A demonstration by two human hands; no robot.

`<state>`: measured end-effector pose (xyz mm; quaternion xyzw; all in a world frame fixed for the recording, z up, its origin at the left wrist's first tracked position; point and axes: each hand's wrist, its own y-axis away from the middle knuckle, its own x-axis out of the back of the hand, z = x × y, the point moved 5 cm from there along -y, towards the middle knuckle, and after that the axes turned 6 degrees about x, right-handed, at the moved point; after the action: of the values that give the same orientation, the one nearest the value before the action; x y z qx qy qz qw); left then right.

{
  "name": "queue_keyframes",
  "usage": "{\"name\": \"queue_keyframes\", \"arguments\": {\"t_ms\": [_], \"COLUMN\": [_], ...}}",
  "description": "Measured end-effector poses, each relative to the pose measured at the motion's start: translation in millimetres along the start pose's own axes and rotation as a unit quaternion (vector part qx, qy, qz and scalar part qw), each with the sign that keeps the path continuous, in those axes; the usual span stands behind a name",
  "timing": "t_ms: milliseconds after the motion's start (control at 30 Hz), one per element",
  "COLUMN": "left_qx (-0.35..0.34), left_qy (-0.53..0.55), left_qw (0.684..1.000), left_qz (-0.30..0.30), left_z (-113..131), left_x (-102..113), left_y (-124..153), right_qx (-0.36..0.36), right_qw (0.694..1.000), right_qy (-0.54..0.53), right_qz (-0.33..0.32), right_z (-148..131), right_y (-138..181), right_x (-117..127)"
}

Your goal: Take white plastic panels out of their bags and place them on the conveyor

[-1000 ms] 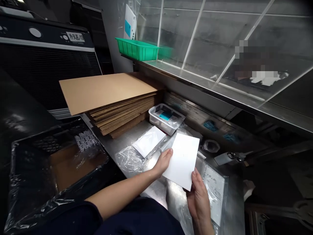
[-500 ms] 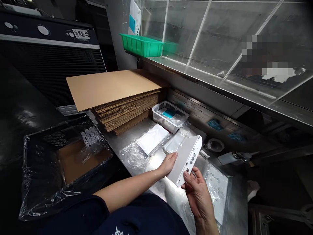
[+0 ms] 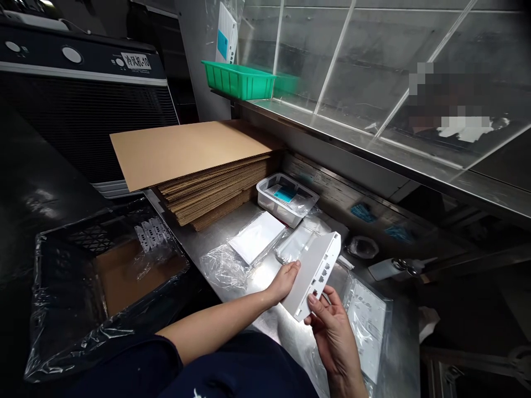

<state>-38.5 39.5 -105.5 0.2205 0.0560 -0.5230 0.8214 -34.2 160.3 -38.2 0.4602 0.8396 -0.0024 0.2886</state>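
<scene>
Both hands hold a white plastic housing with a row of port cutouts along its edge, tilted above the metal table. My left hand grips its left side, thumb on the flat face and the other fingers hidden. At the lower right, my right hand pinches the cutout edge between thumb and fingers. Beyond the housing lies a clear plastic bag. A white flat piece in clear film rests to the left. By my right hand, a bagged white panel lies on the table.
A cardboard stack stands at the back left, beside a clear plastic box. A film-lined black crate is at the left. A green bin sits on the shelf. A white bottle lies at the right. Another person is partly visible behind the glass.
The housing has tilted slightly, so its cutout edge faces me a little more. Both hands keep their hold, and the view has shifted slightly.
</scene>
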Motion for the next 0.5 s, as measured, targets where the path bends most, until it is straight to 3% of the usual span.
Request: {"name": "queue_keyframes", "arguments": {"t_ms": [200,333,400,500], "left_qx": [-0.008,-0.028,-0.07,-0.211], "left_qy": [-0.009,-0.012,-0.017,-0.113], "left_qw": [1.0,0.999,0.994,0.956], "left_qz": [-0.004,-0.036,-0.077,-0.169], "left_z": [1.6,15.2,31.5,64.7], "left_x": [-1.7,-4.7,-5.4,-7.6], "left_y": [0.6,8.3,14.8,30.0], "right_qx": [0.011,0.032,0.068,0.14], "right_qw": [1.0,0.999,0.996,0.979], "right_qy": [0.004,0.027,0.066,0.151], "right_qz": [0.011,0.005,-0.002,-0.007], "right_z": [-1.4,-1.8,1.4,12.3], "right_y": [2.4,3.4,5.5,10.0], "right_x": [-1.5,-4.2,-2.8,6.0]}}
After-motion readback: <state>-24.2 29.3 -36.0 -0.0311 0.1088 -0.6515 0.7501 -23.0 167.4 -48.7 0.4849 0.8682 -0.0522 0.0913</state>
